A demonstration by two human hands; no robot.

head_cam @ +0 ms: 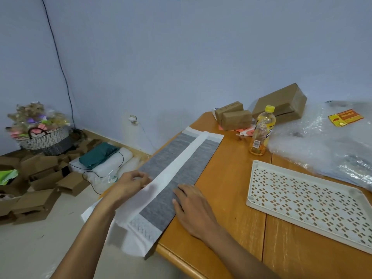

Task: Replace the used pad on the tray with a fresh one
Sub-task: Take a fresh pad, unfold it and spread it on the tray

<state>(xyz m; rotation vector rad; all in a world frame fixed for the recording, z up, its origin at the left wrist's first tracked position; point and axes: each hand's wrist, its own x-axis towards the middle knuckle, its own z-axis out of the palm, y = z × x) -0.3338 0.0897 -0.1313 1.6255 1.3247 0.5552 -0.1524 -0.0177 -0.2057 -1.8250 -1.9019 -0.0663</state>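
From the head view I see my left hand (131,181) pinching the white edge of the pad (177,170), fingers curled round that loose flap, while my right hand (193,204) lies flat with straight fingers on the grey face just beside the pinch, pressing it to the table (231,178). The pad is folded long and narrow, running away from the grip toward the far table corner, with its near end hanging off the table edge below my wrists. The tray (308,200), a pale perforated one, sits well apart to the right of my pressing hand and carries no pad at all. I judge the step in hand is unfolding the fresh pad. To do it well I would keep the right palm anchoring the grey panel, draw the pinched flap outward and away from it in one even pull so the layers open without tearing, and slide both hands along the length instead of yanking from one spot. Beyond the far end of the pad stand a bottle (261,131) with a yellow cap and some cardboard boxes (233,115); the bottle's label and the scribble on one box are too small for me to read.
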